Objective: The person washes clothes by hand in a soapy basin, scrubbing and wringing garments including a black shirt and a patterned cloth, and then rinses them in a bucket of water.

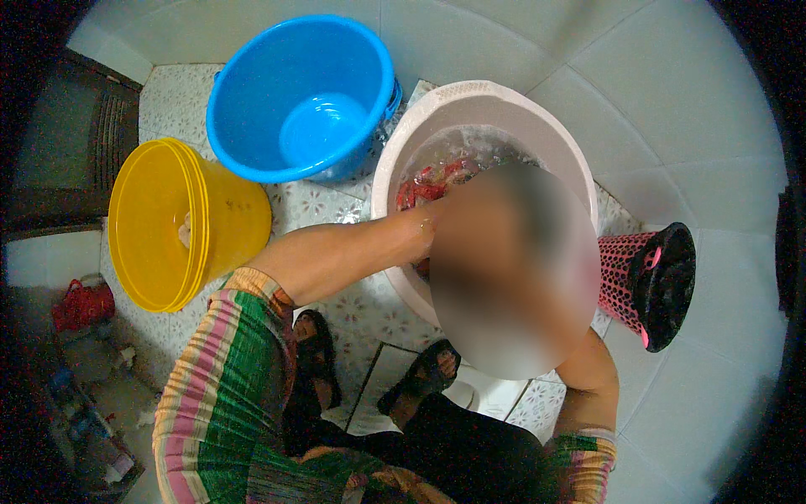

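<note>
Your hands' grip indeterminable under blur, hard pressing could slosh foamy greyish water [494, 153] from the round pale-pink plastic tub [478, 91].

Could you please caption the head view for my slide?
Left forearm over a pale basin of foamy water and red items, blue bucket alongside.

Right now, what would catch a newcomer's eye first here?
Probably the big blue tub at the top, with a yellow bucket to its lower left. Next, the pale basin right of the tub, holding water and something red; the left forearm reaches into it, and a blur hides the hands.
</note>
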The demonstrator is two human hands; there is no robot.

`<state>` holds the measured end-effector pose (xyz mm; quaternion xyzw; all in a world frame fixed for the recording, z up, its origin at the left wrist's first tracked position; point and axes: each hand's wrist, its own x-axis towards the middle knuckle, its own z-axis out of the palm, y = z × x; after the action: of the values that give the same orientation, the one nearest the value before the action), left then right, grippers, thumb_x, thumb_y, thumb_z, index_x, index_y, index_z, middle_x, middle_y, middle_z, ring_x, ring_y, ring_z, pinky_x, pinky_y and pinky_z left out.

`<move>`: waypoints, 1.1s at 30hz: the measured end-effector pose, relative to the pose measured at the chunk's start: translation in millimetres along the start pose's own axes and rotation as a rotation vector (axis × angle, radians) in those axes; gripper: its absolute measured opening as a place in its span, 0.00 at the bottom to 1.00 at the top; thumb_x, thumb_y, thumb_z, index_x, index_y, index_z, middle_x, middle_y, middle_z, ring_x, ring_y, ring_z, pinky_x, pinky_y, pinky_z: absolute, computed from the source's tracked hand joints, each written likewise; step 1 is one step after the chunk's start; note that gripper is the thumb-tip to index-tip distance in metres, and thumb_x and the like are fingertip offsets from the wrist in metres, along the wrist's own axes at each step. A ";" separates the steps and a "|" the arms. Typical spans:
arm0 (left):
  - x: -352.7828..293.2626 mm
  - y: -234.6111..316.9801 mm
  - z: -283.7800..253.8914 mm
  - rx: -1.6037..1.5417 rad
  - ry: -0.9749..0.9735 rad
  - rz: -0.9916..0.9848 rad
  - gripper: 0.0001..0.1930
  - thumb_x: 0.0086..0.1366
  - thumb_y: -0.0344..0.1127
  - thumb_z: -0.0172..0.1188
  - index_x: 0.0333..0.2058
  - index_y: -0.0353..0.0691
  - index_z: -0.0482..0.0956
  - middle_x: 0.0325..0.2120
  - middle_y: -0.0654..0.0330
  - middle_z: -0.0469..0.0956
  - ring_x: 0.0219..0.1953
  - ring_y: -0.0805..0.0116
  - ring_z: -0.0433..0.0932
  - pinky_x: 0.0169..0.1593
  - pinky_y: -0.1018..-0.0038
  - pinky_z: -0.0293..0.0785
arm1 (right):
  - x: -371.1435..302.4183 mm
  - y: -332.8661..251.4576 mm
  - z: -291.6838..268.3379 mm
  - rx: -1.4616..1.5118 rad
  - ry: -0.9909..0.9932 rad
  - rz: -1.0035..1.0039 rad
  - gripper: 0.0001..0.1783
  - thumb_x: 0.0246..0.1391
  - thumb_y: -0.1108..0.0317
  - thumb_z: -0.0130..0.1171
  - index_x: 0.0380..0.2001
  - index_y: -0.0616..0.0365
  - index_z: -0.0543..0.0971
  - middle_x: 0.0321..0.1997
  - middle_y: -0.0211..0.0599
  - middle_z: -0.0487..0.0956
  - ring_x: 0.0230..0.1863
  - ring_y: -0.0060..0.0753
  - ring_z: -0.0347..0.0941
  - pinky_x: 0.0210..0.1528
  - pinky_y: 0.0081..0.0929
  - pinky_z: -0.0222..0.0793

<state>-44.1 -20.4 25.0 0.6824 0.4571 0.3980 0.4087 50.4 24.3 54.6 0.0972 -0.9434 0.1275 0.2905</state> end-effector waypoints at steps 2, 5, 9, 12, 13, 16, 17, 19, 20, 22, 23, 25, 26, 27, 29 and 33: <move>1.5 -4.5 8.3 -0.017 -0.062 -0.011 0.18 0.63 0.39 0.49 0.49 0.38 0.68 0.47 0.56 0.73 0.50 0.66 0.71 0.56 0.67 0.65 | -3.2 -7.1 -6.2 0.030 -0.150 0.054 0.08 0.35 0.58 0.60 0.24 0.41 0.77 0.35 0.37 0.72 0.42 0.47 0.67 0.41 0.48 0.63; -3.8 -6.7 15.9 -0.025 -0.144 -0.024 0.17 0.64 0.39 0.48 0.49 0.38 0.69 0.47 0.57 0.73 0.50 0.66 0.71 0.56 0.67 0.65 | -14.5 -11.6 -3.7 0.093 -0.263 0.075 0.07 0.35 0.59 0.59 0.24 0.40 0.77 0.34 0.34 0.71 0.40 0.46 0.67 0.40 0.49 0.63; -19.6 -12.2 24.3 -0.030 -0.212 -0.059 0.16 0.64 0.40 0.48 0.47 0.39 0.70 0.46 0.57 0.74 0.49 0.66 0.72 0.55 0.67 0.66 | -21.5 -17.1 -0.2 0.193 -0.275 -0.004 0.07 0.37 0.58 0.58 0.25 0.39 0.77 0.35 0.33 0.72 0.40 0.47 0.67 0.38 0.49 0.63; -30.4 -12.3 25.8 -0.024 -0.240 -0.081 0.16 0.64 0.40 0.48 0.47 0.39 0.71 0.45 0.57 0.74 0.48 0.66 0.72 0.54 0.67 0.66 | -18.4 -17.5 -2.7 0.223 -0.299 -0.077 0.08 0.39 0.56 0.57 0.26 0.40 0.77 0.35 0.35 0.72 0.39 0.48 0.67 0.38 0.49 0.63; -28.5 -11.8 27.3 -0.021 -0.237 -0.082 0.16 0.64 0.40 0.47 0.46 0.40 0.71 0.45 0.57 0.74 0.48 0.67 0.72 0.54 0.67 0.67 | -20.8 -16.6 -4.1 0.222 -0.313 -0.084 0.09 0.39 0.55 0.57 0.27 0.42 0.76 0.35 0.35 0.72 0.39 0.48 0.67 0.38 0.49 0.63; -30.3 -11.0 29.0 -0.019 -0.221 -0.087 0.15 0.64 0.41 0.47 0.45 0.40 0.72 0.44 0.58 0.75 0.47 0.67 0.73 0.54 0.67 0.67 | -23.3 -19.6 -4.1 0.222 -0.499 0.013 0.11 0.41 0.53 0.56 0.27 0.45 0.76 0.35 0.39 0.73 0.39 0.50 0.68 0.38 0.50 0.63; -31.6 -11.2 28.4 -0.016 -0.210 -0.096 0.15 0.64 0.41 0.47 0.45 0.40 0.72 0.44 0.58 0.75 0.47 0.67 0.73 0.54 0.66 0.67 | -22.8 -21.5 -4.0 0.222 -0.585 0.062 0.12 0.42 0.53 0.56 0.27 0.47 0.76 0.34 0.40 0.73 0.39 0.50 0.68 0.39 0.50 0.63; -33.2 -11.4 28.5 -0.033 -0.144 -0.103 0.15 0.65 0.41 0.47 0.45 0.40 0.72 0.44 0.58 0.75 0.47 0.67 0.73 0.53 0.66 0.68 | -13.3 -27.6 -4.1 0.260 -0.572 0.007 0.14 0.41 0.52 0.57 0.28 0.49 0.76 0.33 0.41 0.73 0.38 0.50 0.69 0.39 0.50 0.63; -29.5 -11.5 29.2 -0.056 -0.083 -0.098 0.15 0.65 0.41 0.47 0.44 0.41 0.72 0.43 0.58 0.75 0.47 0.67 0.73 0.53 0.66 0.68 | -8.6 -30.4 -4.3 0.282 -0.566 -0.027 0.16 0.41 0.52 0.58 0.28 0.50 0.76 0.33 0.42 0.74 0.37 0.50 0.69 0.39 0.50 0.63; -16.9 -11.1 28.9 -0.149 0.063 -0.074 0.15 0.65 0.42 0.46 0.44 0.41 0.73 0.43 0.58 0.75 0.46 0.67 0.73 0.53 0.66 0.68 | -5.3 -26.6 -6.6 0.305 -0.490 0.162 0.15 0.41 0.53 0.59 0.29 0.51 0.77 0.32 0.41 0.74 0.37 0.48 0.70 0.38 0.48 0.63; -11.1 -11.1 25.7 -0.220 0.156 -0.063 0.15 0.65 0.42 0.46 0.44 0.41 0.73 0.43 0.58 0.76 0.46 0.67 0.74 0.52 0.66 0.68 | 1.1 -22.6 -5.5 0.333 -0.448 0.241 0.15 0.40 0.53 0.59 0.29 0.51 0.77 0.32 0.41 0.74 0.37 0.48 0.70 0.38 0.47 0.64; 8.8 -8.0 19.9 -0.409 0.330 0.037 0.15 0.65 0.42 0.46 0.43 0.41 0.74 0.42 0.58 0.76 0.46 0.67 0.74 0.52 0.66 0.69 | 38.2 -13.7 -25.4 0.125 -0.901 0.840 0.13 0.39 0.57 0.60 0.27 0.52 0.76 0.31 0.37 0.74 0.36 0.47 0.70 0.38 0.43 0.65; 14.7 -11.2 17.4 -0.494 0.395 0.084 0.14 0.65 0.42 0.46 0.43 0.41 0.74 0.42 0.58 0.76 0.45 0.67 0.74 0.52 0.66 0.69 | 22.2 6.6 -29.2 0.090 -0.578 0.529 0.12 0.39 0.60 0.59 0.27 0.53 0.75 0.31 0.38 0.74 0.36 0.47 0.69 0.39 0.41 0.65; 4.8 -17.4 9.4 -0.632 0.457 0.116 0.14 0.65 0.42 0.46 0.42 0.42 0.74 0.42 0.59 0.76 0.45 0.67 0.74 0.52 0.66 0.69 | 22.3 11.9 -23.0 0.095 -0.254 0.216 0.10 0.39 0.62 0.59 0.26 0.54 0.74 0.30 0.39 0.73 0.36 0.47 0.69 0.40 0.38 0.65; -5.3 -29.1 -6.7 -1.279 0.424 0.167 0.14 0.65 0.43 0.45 0.42 0.42 0.74 0.41 0.59 0.76 0.45 0.67 0.74 0.51 0.66 0.69 | 46.1 15.6 -17.5 0.221 0.015 0.429 0.06 0.40 0.69 0.55 0.25 0.57 0.72 0.32 0.41 0.72 0.36 0.45 0.68 0.42 0.36 0.65; 4.5 2.7 -54.5 -1.757 0.379 -0.052 0.17 0.66 0.47 0.42 0.40 0.43 0.75 0.39 0.59 0.78 0.41 0.66 0.76 0.51 0.66 0.70 | 88.6 24.5 -27.1 0.297 0.134 0.645 0.07 0.43 0.74 0.50 0.30 0.59 0.70 0.34 0.40 0.70 0.36 0.38 0.68 0.43 0.30 0.66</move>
<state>-92.1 -6.2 47.3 0.0361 0.0627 0.7006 0.7098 -13.7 45.9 122.5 -0.1727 -0.8757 0.3541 0.2792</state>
